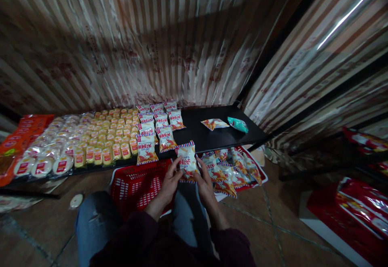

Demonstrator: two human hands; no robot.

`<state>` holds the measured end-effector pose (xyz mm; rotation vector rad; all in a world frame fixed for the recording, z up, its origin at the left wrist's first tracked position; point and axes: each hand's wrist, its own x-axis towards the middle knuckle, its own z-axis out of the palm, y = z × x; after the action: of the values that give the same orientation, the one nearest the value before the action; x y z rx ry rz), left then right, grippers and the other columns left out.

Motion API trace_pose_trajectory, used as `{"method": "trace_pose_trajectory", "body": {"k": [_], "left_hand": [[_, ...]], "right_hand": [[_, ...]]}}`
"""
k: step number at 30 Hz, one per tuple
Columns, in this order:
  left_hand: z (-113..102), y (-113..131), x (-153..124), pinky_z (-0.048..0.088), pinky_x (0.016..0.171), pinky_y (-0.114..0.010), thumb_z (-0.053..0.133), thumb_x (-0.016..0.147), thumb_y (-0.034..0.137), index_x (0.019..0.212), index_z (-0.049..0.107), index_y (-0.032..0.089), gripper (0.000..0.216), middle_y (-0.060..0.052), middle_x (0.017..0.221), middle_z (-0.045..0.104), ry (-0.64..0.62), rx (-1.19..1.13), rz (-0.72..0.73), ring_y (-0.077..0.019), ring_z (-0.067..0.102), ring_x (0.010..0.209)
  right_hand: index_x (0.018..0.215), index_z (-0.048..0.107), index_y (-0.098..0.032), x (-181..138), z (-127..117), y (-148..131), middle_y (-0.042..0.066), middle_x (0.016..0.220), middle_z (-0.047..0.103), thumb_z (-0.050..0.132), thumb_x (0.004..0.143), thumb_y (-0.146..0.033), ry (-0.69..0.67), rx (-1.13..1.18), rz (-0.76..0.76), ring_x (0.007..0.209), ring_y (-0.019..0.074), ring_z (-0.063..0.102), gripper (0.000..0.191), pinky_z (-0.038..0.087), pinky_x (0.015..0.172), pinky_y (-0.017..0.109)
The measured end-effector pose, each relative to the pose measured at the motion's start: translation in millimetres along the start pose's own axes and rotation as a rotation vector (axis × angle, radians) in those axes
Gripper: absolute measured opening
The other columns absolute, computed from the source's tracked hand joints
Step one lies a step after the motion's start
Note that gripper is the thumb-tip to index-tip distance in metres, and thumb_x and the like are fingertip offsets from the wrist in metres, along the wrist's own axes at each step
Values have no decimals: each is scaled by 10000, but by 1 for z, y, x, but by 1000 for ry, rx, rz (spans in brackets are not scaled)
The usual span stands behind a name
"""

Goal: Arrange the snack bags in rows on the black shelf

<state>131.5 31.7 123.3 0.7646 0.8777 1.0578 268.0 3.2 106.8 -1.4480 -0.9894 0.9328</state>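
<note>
Striped, plastic-covered curtains (169,36) behind a low black shelf of wrapped snacks, two hands holding one packet

Toward 12 o'clock, the curtains hang behind the long black shelf (200,135); beneath it spreads a tiled floor (251,218). Near the centre, at 6 o'clock, a white snack packet (187,160) with striped ends is held up just in front of the shelf's near edge. The left hand (170,180) and right hand (206,180) share the grip, fingers and thumbs pinching the packet from both sides.

At 9 o'clock on the shelf, matching packets (166,137) stand in three columns, the leftmost reaching closest to the front. Farther out come rows of small yellow wrapped cakes (107,156), then round white cakes (42,167), then a large orange package (26,131). At 3 o'clock, a single packet (216,124) lies beside a teal packet (238,125).

At 7 o'clock below the shelf sits a red plastic basket (133,186); at 5 o'clock, a second basket (265,174) is heaped with more of the white packets. One round wrapped cake (76,200) lies on the floor at 8 o'clock. At 4 o'clock stands a red box (324,210) with shiny red bags (363,208).
</note>
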Motion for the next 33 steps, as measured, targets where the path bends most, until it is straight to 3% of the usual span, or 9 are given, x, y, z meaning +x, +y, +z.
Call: {"method": "trace_pose_trajectory", "body": {"k": [5, 9, 14, 22, 33], "left_hand": [[7, 4, 9, 314, 1096, -372, 681, 714, 171, 1100, 696, 281, 402, -30, 1324, 586, 10, 45, 37, -253, 474, 1264], [14, 3, 18, 304, 1102, -360, 686, 689, 141, 1081, 706, 282, 417, -37, 1267, 601, 23, 66, 76, -255, 466, 1260], [15, -10, 38, 359, 1077, -370, 601, 733, 135, 1151, 666, 300, 454, -30, 1262, 558, -5, 249, 118, -215, 495, 1207], [17, -24, 79, 409, 1073, -374, 516, 782, 118, 1249, 608, 259, 497, -66, 1367, 447, -5, 487, 222, -210, 477, 1251], [39, 6, 131, 309, 1151, -348, 520, 778, 106, 1317, 546, 177, 545, -100, 1443, 455, 106, 825, 203, -216, 418, 1340]], "right_hand": [[1269, 544, -232, 11, -2, -2, 88, 1312, 601, 542, 839, -426, 0, 41, 22, 1201, 270, 573, 472, 486, 997, 445], [1246, 545, -208, 24, -3, 0, 109, 1274, 618, 594, 814, -510, 24, 48, -11, 1167, 268, 585, 530, 467, 1007, 447], [1236, 582, -178, 47, -10, 10, 117, 1173, 668, 624, 762, -601, 93, 30, 59, 1065, 284, 624, 637, 497, 942, 452], [1402, 430, -209, 82, -9, 15, 111, 1211, 654, 583, 810, -572, 67, 63, 5, 1009, 261, 647, 711, 536, 853, 408], [1327, 509, -161, 149, 9, 20, 123, 1246, 635, 562, 800, -579, 63, -101, -121, 1065, 260, 620, 675, 493, 938, 403]]}}
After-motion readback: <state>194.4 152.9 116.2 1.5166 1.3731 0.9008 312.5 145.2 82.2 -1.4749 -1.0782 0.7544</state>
